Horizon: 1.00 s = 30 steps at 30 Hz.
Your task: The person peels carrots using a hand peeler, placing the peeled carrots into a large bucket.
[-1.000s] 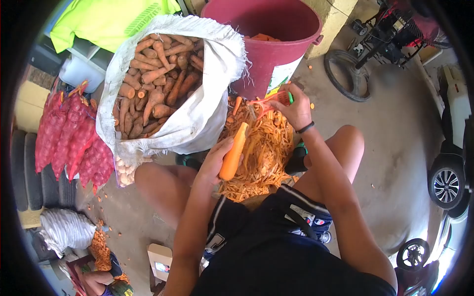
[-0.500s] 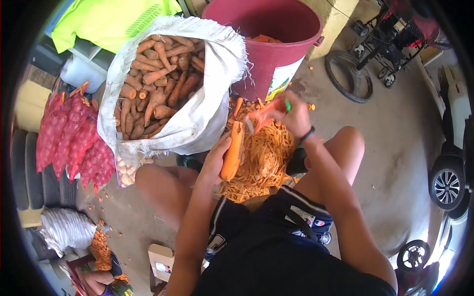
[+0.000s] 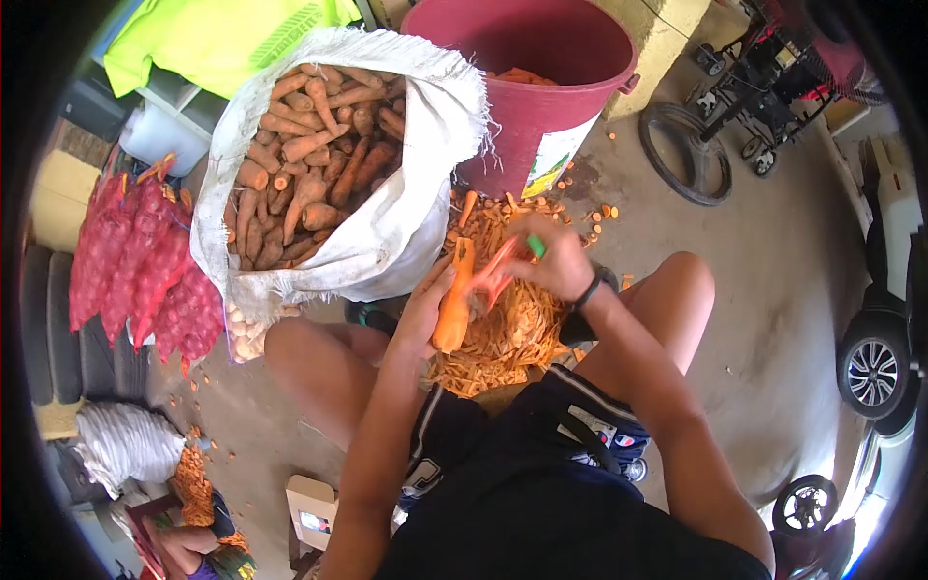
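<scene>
A bright orange carrot (image 3: 452, 314) lies nearly upright in my left hand (image 3: 421, 311), whose fingers wrap its left side. My right hand (image 3: 556, 259) is closed round an orange and green peeler (image 3: 498, 274), with the peeler's head close to the carrot's right side; whether they touch is blurred. Beneath both hands is a heap of carrot peelings (image 3: 517, 338). A white woven sack (image 3: 387, 237) full of unpeeled carrots (image 3: 309, 193) stands to the upper left. Behind the heap is a dark red tub (image 3: 512, 121) with some orange pieces inside.
Red net bags of onions (image 3: 140, 251) are at the left, above a white sack (image 3: 130, 445). Another person's legs (image 3: 184, 546) show at the lower left. A loose tyre (image 3: 686, 155) lies at the upper right, and carrot slices (image 3: 606, 211) are scattered by the tub.
My right hand has moved down and slightly left with the peeler, bringing it nearer the carrot. The carrot has turned slightly in my left hand.
</scene>
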Tool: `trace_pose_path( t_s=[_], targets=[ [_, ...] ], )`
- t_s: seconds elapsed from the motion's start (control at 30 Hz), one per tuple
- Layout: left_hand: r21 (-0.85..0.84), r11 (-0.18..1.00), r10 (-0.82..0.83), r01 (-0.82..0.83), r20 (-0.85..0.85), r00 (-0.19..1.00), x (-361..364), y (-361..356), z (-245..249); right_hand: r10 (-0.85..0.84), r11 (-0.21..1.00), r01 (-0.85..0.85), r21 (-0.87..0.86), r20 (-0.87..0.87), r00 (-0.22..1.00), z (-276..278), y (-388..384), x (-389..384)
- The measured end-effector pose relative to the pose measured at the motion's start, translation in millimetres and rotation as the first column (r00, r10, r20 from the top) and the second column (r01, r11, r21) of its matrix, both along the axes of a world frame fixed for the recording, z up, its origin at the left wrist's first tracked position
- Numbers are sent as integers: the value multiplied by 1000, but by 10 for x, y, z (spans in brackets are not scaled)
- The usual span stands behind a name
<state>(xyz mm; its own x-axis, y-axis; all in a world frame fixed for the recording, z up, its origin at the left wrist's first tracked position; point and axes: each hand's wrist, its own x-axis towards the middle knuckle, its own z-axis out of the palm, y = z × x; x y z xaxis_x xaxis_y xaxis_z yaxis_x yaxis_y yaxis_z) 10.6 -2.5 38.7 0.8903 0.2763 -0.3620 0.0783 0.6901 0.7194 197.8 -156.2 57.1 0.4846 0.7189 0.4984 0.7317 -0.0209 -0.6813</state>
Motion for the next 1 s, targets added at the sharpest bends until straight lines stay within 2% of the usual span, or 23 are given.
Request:
trace_pose_path(
  t_s=[0.07,0.17,0.23,0.3,0.37,0.43,0.47,0.53,0.57,0.6,0.63,0.7,0.73,0.8,0.9,0.93,1.0],
  targets=[
    [16,1000,1,0,-19,1000,-23,8,-15,104,991,-107,-83,-37,994,97,-8,-239],
    [43,990,-135,137,-42,990,-156,55,-5,-59,996,59,-64,-1,998,32,36,91],
    [66,983,-166,171,-69,984,-136,10,117,-189,979,181,-92,-79,979,-23,12,339],
    [40,990,-133,134,-27,991,-112,-8,86,-281,955,258,-145,-165,945,12,-11,443],
    [3,997,-77,77,2,997,-69,8,-10,-147,986,127,-110,-199,969,14,2,178],
    [-44,999,-9,10,12,1000,7,12,-35,110,994,-113,-16,-122,986,116,27,-223],
    [-57,993,97,-99,-38,995,36,-59,0,104,994,-108,-28,-114,988,146,38,-220],
    [-110,986,-114,122,71,991,-89,116,-232,81,995,-87,-50,-118,990,130,26,-214],
    [-129,962,-224,241,128,966,-164,171,-364,-45,999,44,-25,-37,998,-65,49,-5],
    [-88,989,-124,120,-42,991,-155,67,-145,-138,989,138,-59,-7,990,-80,33,203],
    [-35,992,-121,119,-50,991,-136,17,-35,-233,968,235,-88,34,972,-70,0,364],
    [71,991,-110,114,-53,993,-78,-54,84,-287,909,270,-317,-6,958,-149,-38,520],
    [44,988,-145,148,-64,987,-77,-45,65,-310,862,271,-428,-23,950,-195,-38,563],
    [-17,982,-186,186,-83,979,-118,1,-45,-227,844,243,-477,93,969,-358,-72,315],
    [291,933,-163,210,-180,970,-134,-79,-189,-93,813,177,-554,177,980,-333,-63,-162],
    [246,944,-153,220,-265,952,-125,-85,-108,-60,798,155,-582,179,982,-314,-53,-314],
    [340,917,-128,209,-246,961,-123,-102,-202,-12,784,133,-606,199,980,-302,-4,-488]
  ],
)
